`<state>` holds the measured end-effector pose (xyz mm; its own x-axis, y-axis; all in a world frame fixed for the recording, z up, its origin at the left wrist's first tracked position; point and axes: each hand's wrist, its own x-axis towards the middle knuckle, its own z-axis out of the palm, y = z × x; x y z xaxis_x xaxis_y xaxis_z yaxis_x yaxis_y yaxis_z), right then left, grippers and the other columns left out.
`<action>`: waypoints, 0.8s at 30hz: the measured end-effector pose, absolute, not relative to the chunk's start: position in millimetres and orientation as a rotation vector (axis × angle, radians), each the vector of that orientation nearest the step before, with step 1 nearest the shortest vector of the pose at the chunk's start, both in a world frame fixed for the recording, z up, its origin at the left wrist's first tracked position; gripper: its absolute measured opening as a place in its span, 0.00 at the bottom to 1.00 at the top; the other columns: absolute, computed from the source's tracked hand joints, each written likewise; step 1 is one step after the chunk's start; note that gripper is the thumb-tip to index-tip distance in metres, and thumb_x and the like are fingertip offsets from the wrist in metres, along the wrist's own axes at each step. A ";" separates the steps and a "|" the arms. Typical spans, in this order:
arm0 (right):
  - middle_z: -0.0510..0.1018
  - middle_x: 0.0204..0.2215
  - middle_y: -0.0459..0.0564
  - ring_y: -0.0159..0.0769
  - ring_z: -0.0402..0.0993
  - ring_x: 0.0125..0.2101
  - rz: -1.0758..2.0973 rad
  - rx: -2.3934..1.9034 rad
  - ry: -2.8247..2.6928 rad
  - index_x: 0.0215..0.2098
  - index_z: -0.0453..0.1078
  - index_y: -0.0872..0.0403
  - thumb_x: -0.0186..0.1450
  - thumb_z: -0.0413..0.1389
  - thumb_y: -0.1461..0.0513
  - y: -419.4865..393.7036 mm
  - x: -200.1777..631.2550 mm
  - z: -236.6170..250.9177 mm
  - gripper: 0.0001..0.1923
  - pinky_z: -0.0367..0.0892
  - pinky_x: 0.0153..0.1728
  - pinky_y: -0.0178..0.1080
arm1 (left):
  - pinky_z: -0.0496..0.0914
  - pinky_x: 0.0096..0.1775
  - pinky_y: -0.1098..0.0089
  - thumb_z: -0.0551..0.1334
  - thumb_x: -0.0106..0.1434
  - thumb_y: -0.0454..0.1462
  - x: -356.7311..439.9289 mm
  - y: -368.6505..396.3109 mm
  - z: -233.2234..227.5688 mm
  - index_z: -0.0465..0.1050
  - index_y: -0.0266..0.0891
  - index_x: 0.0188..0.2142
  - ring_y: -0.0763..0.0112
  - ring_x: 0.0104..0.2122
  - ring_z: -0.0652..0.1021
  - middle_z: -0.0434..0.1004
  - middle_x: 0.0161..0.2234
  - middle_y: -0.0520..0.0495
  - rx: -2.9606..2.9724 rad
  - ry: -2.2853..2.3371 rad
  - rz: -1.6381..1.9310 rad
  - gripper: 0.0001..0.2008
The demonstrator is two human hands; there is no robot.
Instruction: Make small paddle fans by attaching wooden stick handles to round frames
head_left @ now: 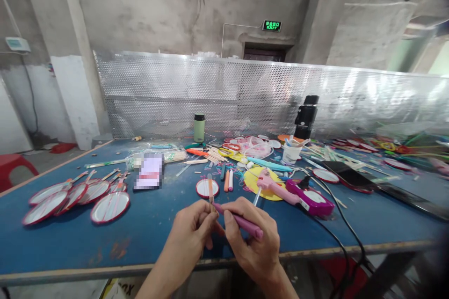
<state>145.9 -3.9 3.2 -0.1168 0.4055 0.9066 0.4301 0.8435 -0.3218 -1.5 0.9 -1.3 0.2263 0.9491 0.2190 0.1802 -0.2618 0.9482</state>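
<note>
Near the table's front edge, my left hand (196, 226) pinches a flat wooden stick (210, 186) that stands upright, its upper part coloured orange. A purple marker pen (245, 224) is gripped in my right hand (254, 238), its tip touching or very close to the stick. Just behind the stick lies a white disc with a red rim (201, 188). An orange marker (226, 180) and a pink one (230, 181) lie side by side to the right of the disc, with a dark marker (223, 172) behind them.
Several red-rimmed discs with sticks (110, 206) lie at left, near a phone (149, 171). A pink and purple glue gun (277, 186) rests on a yellow disc (254, 176), cables trailing right. Behind stand a green bottle (199, 128), a white cup (291, 153) and a black flask (306, 119).
</note>
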 end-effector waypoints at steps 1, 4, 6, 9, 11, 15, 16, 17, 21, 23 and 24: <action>0.77 0.26 0.45 0.29 0.72 0.24 -0.017 -0.646 -1.740 0.36 0.72 0.53 0.65 0.54 0.69 -3.9 146.0 2.7 0.07 0.66 0.27 0.33 | 0.57 0.23 0.75 0.56 0.67 0.48 -1.6 1.2 -1.4 0.69 0.38 0.28 0.76 0.17 0.64 0.69 0.17 0.55 1.644 1.082 1.126 0.17; 0.77 0.26 0.45 0.29 0.72 0.23 -0.016 -0.649 -1.741 0.36 0.72 0.53 0.65 0.54 0.69 -4.1 146.1 2.4 0.07 0.66 0.27 0.33 | 0.57 0.23 0.75 0.57 0.67 0.47 -1.8 1.9 -1.2 0.69 0.39 0.27 0.75 0.18 0.65 0.69 0.17 0.54 1.660 1.094 1.140 0.18; 0.77 0.26 0.45 0.29 0.72 0.24 -0.031 -0.647 -1.722 0.36 0.72 0.52 0.65 0.54 0.69 -4.2 146.2 3.2 0.07 0.66 0.27 0.33 | 0.57 0.23 0.75 0.57 0.67 0.48 -1.8 1.8 -1.0 0.70 0.38 0.27 0.75 0.18 0.65 0.70 0.16 0.54 1.658 1.090 1.140 0.18; 0.77 0.26 0.44 0.29 0.72 0.24 -0.023 -0.638 -1.742 0.36 0.72 0.53 0.65 0.54 0.70 -4.5 146.3 5.5 0.08 0.66 0.27 0.33 | 0.57 0.23 0.75 0.56 0.67 0.48 -1.5 0.2 -0.5 0.69 0.39 0.28 0.75 0.18 0.65 0.69 0.17 0.54 1.662 1.078 1.144 0.18; 0.77 0.26 0.45 0.29 0.72 0.24 -0.008 -0.629 -1.769 0.36 0.72 0.53 0.65 0.54 0.69 -5.0 146.3 6.8 0.08 0.66 0.27 0.32 | 0.57 0.23 0.75 0.56 0.67 0.48 -1.1 -1.2 -0.3 0.69 0.39 0.28 0.76 0.18 0.65 0.69 0.17 0.55 1.656 1.067 1.150 0.18; 0.78 0.26 0.44 0.28 0.71 0.24 -0.025 -0.628 -1.733 0.36 0.72 0.53 0.64 0.54 0.70 -6.1 146.3 5.4 0.08 0.66 0.28 0.32 | 0.57 0.23 0.75 0.56 0.67 0.49 -1.1 -1.8 -0.2 0.69 0.38 0.28 0.76 0.18 0.65 0.68 0.17 0.55 1.649 1.078 1.125 0.18; 0.78 0.26 0.44 0.28 0.72 0.24 -0.028 -0.633 -1.722 0.35 0.72 0.53 0.64 0.54 0.70 -6.0 146.3 4.7 0.08 0.66 0.28 0.32 | 0.57 0.23 0.75 0.56 0.67 0.48 -1.2 -1.6 -0.1 0.69 0.38 0.28 0.76 0.18 0.64 0.68 0.17 0.55 1.650 1.088 1.121 0.18; 0.78 0.27 0.44 0.28 0.72 0.25 -0.026 -0.637 -1.721 0.35 0.72 0.53 0.64 0.54 0.71 -5.8 146.3 4.1 0.08 0.66 0.28 0.32 | 0.57 0.23 0.75 0.56 0.67 0.48 -1.3 -1.3 0.2 0.69 0.38 0.27 0.76 0.18 0.64 0.68 0.16 0.55 1.654 1.097 1.119 0.18; 0.77 0.26 0.45 0.28 0.71 0.24 0.003 -0.635 -1.762 0.36 0.73 0.53 0.64 0.54 0.70 -4.5 146.8 3.6 0.08 0.66 0.27 0.32 | 0.57 0.23 0.75 0.56 0.66 0.48 -0.8 -0.9 0.8 0.70 0.38 0.28 0.76 0.18 0.65 0.69 0.17 0.55 1.644 1.081 1.139 0.18; 0.77 0.26 0.45 0.28 0.71 0.24 -0.009 -0.636 -1.746 0.36 0.72 0.53 0.64 0.54 0.70 -4.5 147.2 3.7 0.08 0.65 0.27 0.32 | 0.56 0.22 0.75 0.57 0.66 0.48 -0.3 -0.8 0.3 0.69 0.38 0.27 0.76 0.17 0.65 0.69 0.17 0.55 1.621 1.076 1.145 0.17; 0.77 0.26 0.44 0.28 0.71 0.24 -0.019 -0.638 -1.733 0.36 0.72 0.53 0.64 0.54 0.70 -4.6 147.3 3.6 0.08 0.66 0.27 0.32 | 0.56 0.22 0.75 0.58 0.65 0.48 -0.2 -0.6 -0.1 0.69 0.39 0.27 0.76 0.17 0.65 0.69 0.17 0.55 1.613 1.079 1.144 0.17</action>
